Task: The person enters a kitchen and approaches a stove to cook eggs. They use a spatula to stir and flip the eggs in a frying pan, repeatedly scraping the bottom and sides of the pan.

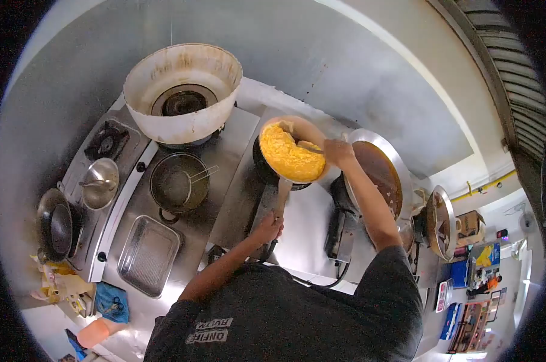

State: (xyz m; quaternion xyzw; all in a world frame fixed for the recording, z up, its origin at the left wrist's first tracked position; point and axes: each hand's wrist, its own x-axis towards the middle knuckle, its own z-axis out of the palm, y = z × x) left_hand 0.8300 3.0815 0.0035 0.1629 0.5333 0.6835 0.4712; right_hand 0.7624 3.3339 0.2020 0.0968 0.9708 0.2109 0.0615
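Observation:
My left hand [268,229] is wrapped around the light-coloured handle of a frying pan [312,130], which sits over a burner. Yellow scrambled egg [288,158] fills much of the pan, heaped toward its left and near side. At the pan's right side, my right hand [338,152] grips a spatula [309,147] whose end lies in the egg. The exact shape of the spatula's end is partly hidden by the egg.
To the right stands a wide pot [377,166] of brown liquid, with another large pan [442,223] beyond. A tall white ring [182,123] surrounds a burner at back left. A black pan with a strainer [179,184] and a wire-mesh tray [149,256] are left.

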